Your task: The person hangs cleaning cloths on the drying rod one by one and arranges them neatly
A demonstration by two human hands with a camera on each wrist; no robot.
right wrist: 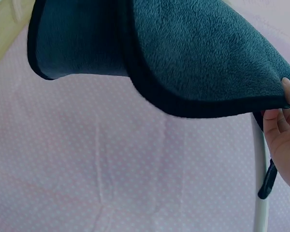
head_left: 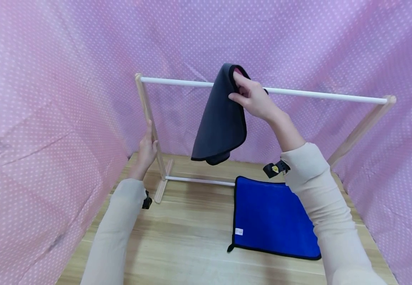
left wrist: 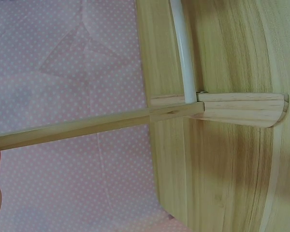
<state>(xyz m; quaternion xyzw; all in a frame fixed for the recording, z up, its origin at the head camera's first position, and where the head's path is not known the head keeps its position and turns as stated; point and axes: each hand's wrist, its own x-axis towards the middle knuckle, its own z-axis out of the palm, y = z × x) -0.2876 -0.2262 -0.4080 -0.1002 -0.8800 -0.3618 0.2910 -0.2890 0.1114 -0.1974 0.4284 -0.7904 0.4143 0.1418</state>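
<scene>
A wooden drying rack stands on the table, with a white top rail (head_left: 316, 94) between two wooden uprights. My right hand (head_left: 250, 97) pinches a dark grey cloth (head_left: 221, 118) at the top rail; the cloth hangs down in front of the rail. In the right wrist view the grey cloth (right wrist: 183, 48) fills the top, with my fingers (right wrist: 282, 125) at its edge. My left hand (head_left: 148, 148) grips the rack's left upright (head_left: 149, 118). The left wrist view shows that upright (left wrist: 96, 126), the lower white rail (left wrist: 183, 53) and the wooden foot (left wrist: 241, 108).
A blue cloth (head_left: 270, 215) lies flat on the wooden table (head_left: 177, 241) at front right of the rack. Pink dotted fabric (head_left: 31, 99) walls the space on all sides. The rack's right upright (head_left: 362, 128) leans near the right wall.
</scene>
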